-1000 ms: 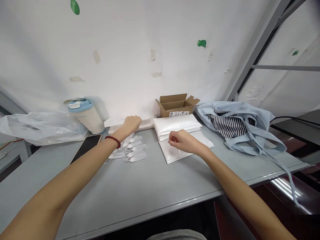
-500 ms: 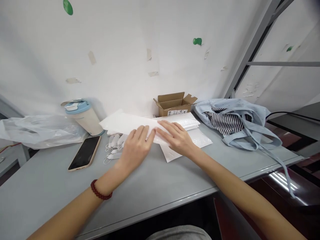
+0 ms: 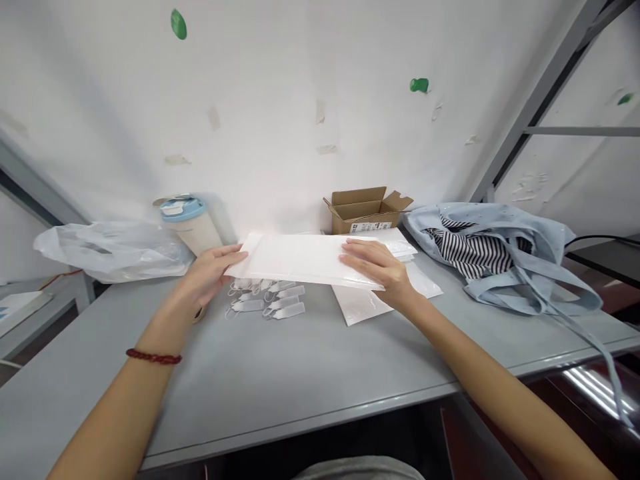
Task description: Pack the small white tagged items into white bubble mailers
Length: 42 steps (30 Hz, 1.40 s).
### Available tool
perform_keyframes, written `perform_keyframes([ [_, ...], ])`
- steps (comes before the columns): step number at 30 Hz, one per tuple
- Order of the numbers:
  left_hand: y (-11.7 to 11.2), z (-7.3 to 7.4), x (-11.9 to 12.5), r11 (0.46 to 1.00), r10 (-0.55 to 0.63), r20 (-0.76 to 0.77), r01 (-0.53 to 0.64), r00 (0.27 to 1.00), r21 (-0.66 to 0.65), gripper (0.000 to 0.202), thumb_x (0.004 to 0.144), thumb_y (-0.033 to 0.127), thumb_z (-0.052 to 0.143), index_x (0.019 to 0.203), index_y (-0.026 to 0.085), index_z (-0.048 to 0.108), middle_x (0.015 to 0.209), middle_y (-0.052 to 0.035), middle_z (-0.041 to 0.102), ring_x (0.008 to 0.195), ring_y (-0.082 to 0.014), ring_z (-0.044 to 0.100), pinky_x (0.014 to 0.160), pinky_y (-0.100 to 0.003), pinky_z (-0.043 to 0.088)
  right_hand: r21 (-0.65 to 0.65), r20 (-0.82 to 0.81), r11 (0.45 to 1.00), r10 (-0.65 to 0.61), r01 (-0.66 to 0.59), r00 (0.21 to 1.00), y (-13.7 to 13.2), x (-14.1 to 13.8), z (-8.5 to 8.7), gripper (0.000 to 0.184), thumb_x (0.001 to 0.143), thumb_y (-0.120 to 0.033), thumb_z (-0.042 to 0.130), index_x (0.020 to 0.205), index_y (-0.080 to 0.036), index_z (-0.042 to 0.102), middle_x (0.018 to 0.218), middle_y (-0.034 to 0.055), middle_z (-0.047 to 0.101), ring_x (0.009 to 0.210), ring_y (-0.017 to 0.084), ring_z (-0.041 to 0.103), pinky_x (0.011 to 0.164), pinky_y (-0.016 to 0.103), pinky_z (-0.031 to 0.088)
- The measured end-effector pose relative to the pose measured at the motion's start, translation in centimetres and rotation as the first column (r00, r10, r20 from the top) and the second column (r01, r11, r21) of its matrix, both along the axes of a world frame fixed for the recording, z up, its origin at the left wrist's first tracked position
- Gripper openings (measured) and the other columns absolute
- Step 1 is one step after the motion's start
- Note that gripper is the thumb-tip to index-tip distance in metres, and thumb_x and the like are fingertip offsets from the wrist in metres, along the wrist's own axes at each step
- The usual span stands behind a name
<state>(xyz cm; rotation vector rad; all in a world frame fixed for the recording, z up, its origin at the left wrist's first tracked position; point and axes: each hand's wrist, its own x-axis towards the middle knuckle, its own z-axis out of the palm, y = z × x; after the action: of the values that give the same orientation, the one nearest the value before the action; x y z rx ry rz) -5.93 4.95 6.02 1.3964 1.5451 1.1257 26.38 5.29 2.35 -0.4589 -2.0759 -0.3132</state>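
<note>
A white padded mailer envelope [image 3: 300,258] is held level above the table between both hands. My left hand [image 3: 207,273] pinches its left end, thumb and fingers closed on the edge. At the other end my right hand [image 3: 377,267] grips it, fingers lying over the top and thumb hidden. Below the envelope's front edge lie several small white tags with loops [image 3: 287,305], partly covered by it. More white envelopes [image 3: 363,305] rest on the table under and behind my right hand.
An open cardboard box [image 3: 365,208] stands against the wall. Left of it are a blue-lidded tumbler [image 3: 195,223] and a white plastic bag [image 3: 117,250]. A light blue cloth bag [image 3: 535,287] lies on the right of the grey table [image 3: 300,380]. The phone is mostly hidden behind my left hand.
My left hand has moved left from the envelope's middle to its left end. The envelope is now level, and more tags show below it. The view has shifted slightly left.
</note>
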Motion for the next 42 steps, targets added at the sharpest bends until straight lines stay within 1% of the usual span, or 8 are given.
perform_keyframes([
  [3, -0.2, 0.4, -0.7, 0.974, -0.1, 0.2, 0.137, 0.975, -0.181, 0.033, 0.06, 0.028, 0.075, 0.088, 0.012, 0.07, 0.083, -0.0082, 0.072, 0.076, -0.0198, 0.064, 0.064, -0.026, 0.052, -0.002, 0.103, 0.999, -0.034, 0.034, 0.994, 0.1, -0.1, -0.3, 0.043, 0.084, -0.001, 0.044, 0.122, -0.019, 0.054, 0.121, 0.0156, 0.059, 0.122, 0.025, 0.049, 0.091, 0.045, 0.046],
  [7, -0.1, 0.0, -0.7, 0.989, 0.111, 0.234, -0.085, 0.966, -0.119, 0.019, 0.061, 0.017, 0.072, 0.079, 0.012, 0.069, 0.07, -0.003, 0.071, 0.068, -0.015, 0.063, 0.06, -0.022, 0.049, -0.029, 0.295, 0.979, -0.184, 0.201, 0.937, 0.3, -0.2, -0.7, 0.047, 0.083, -0.003, 0.043, 0.128, -0.016, 0.047, 0.13, 0.0174, 0.053, 0.128, 0.027, 0.042, 0.096, 0.048, 0.042],
  [10, -0.1, -0.3, -0.1, 0.99, 0.124, 0.288, -0.099, 0.95, -0.098, 0.014, 0.066, 0.015, 0.067, 0.08, 0.012, 0.068, 0.07, -0.0016, 0.071, 0.068, -0.0143, 0.063, 0.062, -0.021, 0.05, -0.024, 0.394, 0.948, -0.284, 0.318, 0.874, 0.1, -0.6, -0.9, 0.045, 0.087, -0.014, 0.047, 0.132, -0.017, 0.043, 0.138, 0.0171, 0.045, 0.131, 0.028, 0.038, 0.102, 0.049, 0.036],
  [16, -1.5, -1.6, 3.6, 0.95, -0.225, 0.422, 0.295, 0.878, -0.107, 0.037, 0.063, 0.019, 0.075, 0.098, 0.011, 0.066, 0.091, -0.0081, 0.073, 0.079, -0.0187, 0.067, 0.074, -0.029, 0.053, 0.015, 0.505, 0.872, -0.428, 0.489, 0.749, -1.6, -2.5, -1.1, 0.072, 0.073, 0.005, 0.043, 0.14, -0.018, 0.03, 0.147, 0.0206, 0.029, 0.137, 0.033, 0.024, 0.103, 0.053, 0.029],
  [21, -3.4, -3.3, 7.1, 0.845, -0.437, 0.439, 0.526, 0.785, -0.099, 0.039, 0.068, 0.027, 0.075, 0.103, 0.015, 0.065, 0.098, -0.0073, 0.072, 0.087, -0.0201, 0.066, 0.078, -0.03, 0.051, -0.063, 0.563, 0.896, -0.332, 0.439, 0.757, -2.9, -3.4, -1.2, 0.093, 0.062, -0.008, 0.055, 0.145, -0.016, 0.013, 0.151, 0.0253, 0.01, 0.138, 0.042, 0.009, 0.098, 0.065, 0.022],
  [30, -4.5, -3.9, 8.2, 0.878, -0.421, 0.264, 0.463, 0.868, -0.123, 0.03, 0.07, 0.038, 0.07, 0.089, 0.014, 0.068, 0.087, -0.006, 0.073, 0.079, -0.0212, 0.066, 0.069, -0.03, 0.05, -0.22, 0.45, 0.924, -0.187, 0.312, 0.873, -3.8, -4.0, -1.2, 0.082, 0.071, -0.038, 0.054, 0.138, -0.007, 0.021, 0.122, 0.0227, 0.045, 0.116, 0.035, 0.039, 0.1, 0.061, 0.019],
  [35, -4.4, -3.1, 7.9, 0.931, -0.348, -0.06, 0.337, 0.935, -0.143, 0.024, 0.071, 0.037, 0.066, 0.077, 0.014, 0.066, 0.064, -0.0026, 0.068, 0.057, -0.0175, 0.062, 0.055, -0.026, 0.046, -0.234, 0.423, 0.928, -0.17, 0.289, 0.89, -3.4, -3.7, -1.1, 0.068, 0.069, -0.029, 0.056, 0.131, -0.007, 0.034, 0.115, 0.0191, 0.052, 0.106, 0.031, 0.047, 0.091, 0.048, 0.035],
  [42, -3.2, -1.8, 4.0, 0.92, -0.391, -0.301, 0.356, 0.87, -0.165, 0.029, 0.077, 0.045, 0.056, 0.069, 0.017, 0.061, 0.057, 0.0005, 0.062, 0.042, -0.0105, 0.051, 0.044, -0.022, 0.038, -0.378, 0.453, 0.837, -0.204, 0.394, 0.868, -2.4, -2.6, -0.6, 0.045, 0.072, -0.022, 0.057, 0.116, -0.016, 0.049, 0.105, 0.0107, 0.061, 0.091, 0.025, 0.057, 0.074, 0.035, 0.044],
])
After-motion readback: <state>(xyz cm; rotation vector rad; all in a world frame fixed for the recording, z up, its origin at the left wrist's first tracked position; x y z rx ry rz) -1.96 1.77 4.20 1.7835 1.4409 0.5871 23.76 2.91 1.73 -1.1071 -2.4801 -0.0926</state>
